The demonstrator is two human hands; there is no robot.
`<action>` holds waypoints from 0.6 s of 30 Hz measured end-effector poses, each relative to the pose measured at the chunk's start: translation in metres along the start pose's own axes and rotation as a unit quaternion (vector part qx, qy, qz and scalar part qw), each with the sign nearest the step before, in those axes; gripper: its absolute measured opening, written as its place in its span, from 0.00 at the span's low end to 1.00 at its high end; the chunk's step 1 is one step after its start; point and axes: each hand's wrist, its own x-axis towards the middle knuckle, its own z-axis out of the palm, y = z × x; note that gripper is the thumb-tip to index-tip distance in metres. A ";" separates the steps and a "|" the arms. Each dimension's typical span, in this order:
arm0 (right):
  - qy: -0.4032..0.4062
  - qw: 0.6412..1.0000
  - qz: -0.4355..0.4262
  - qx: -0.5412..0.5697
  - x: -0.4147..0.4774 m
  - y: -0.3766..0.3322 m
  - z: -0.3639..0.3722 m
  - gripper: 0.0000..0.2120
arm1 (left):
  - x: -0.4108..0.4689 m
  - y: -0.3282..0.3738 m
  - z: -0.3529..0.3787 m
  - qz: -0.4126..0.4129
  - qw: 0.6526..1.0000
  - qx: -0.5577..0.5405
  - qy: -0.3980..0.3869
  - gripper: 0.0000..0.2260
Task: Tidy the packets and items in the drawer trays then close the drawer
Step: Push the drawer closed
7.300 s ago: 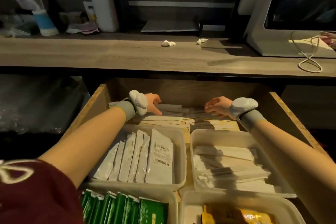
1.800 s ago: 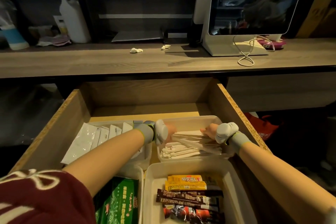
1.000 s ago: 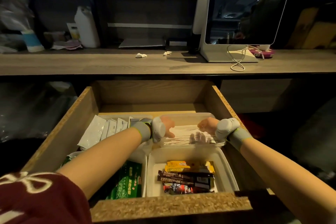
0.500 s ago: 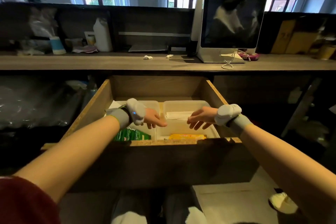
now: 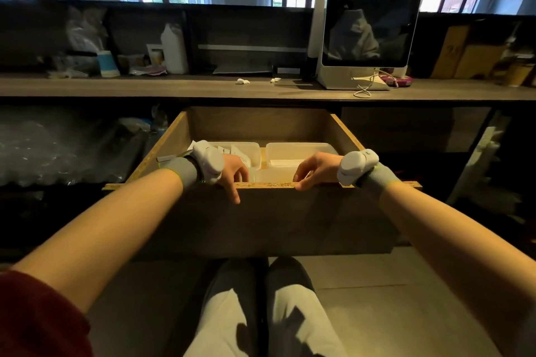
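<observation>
As the head view shows it, drawer (image 5: 261, 220): pulled out toward us at 12 o'clock under the counter (image 5: 174, 88), its chipboard front edge running across between our wrists.
Left hand (image 5: 232, 171): at 11 o'clock on that edge, with the fingers curled over the top and the index finger hanging down the front face, hooked on the drawer.
Right hand (image 5: 316, 169): at 1 o'clock on the same edge, fingers bent with their tips on the top and the thumb at the front lip, gripping the drawer.
Trays (image 5: 301, 146): two clear ones sit side by side just behind our hands. White packets (image 5: 236, 151) show in the left one, and what the right one holds is mostly hidden.
Step in hand: we judge the tidying done and the closing about to begin.
Push: we drive straight toward 12 o'clock with even force from both hands, so the drawer does not skew.
Finger safety: we shift our fingers off the top edge onto the front face before the gap under the counter narrows, or they get pinched.
Pace: we go slowly at the end, so the packets stay in the trays.
</observation>
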 end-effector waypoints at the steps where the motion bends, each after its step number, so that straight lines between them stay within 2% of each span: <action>1: 0.000 1.000 -0.001 -0.012 0.003 0.000 -0.002 0.11 | 0.002 -0.001 -0.002 0.003 1.000 -0.003 0.000 0.25; 6: 0.009 0.998 -0.014 -0.060 0.026 0.001 -0.013 0.13 | 0.022 -0.009 -0.013 0.004 1.000 -0.006 0.017 0.23; 9: 0.021 0.997 -0.017 -0.073 0.047 0.007 -0.024 0.14 | 0.045 -0.016 -0.025 0.006 0.999 -0.012 0.044 0.12; 12: 0.016 0.996 -0.019 -0.087 0.078 0.012 -0.040 0.15 | 0.078 -0.025 -0.043 -0.004 0.999 -0.024 0.044 0.17; 18: 0.027 0.995 -0.038 -0.092 0.143 0.022 -0.071 0.15 | 0.139 -0.047 -0.076 -0.009 0.997 0.018 0.077 0.19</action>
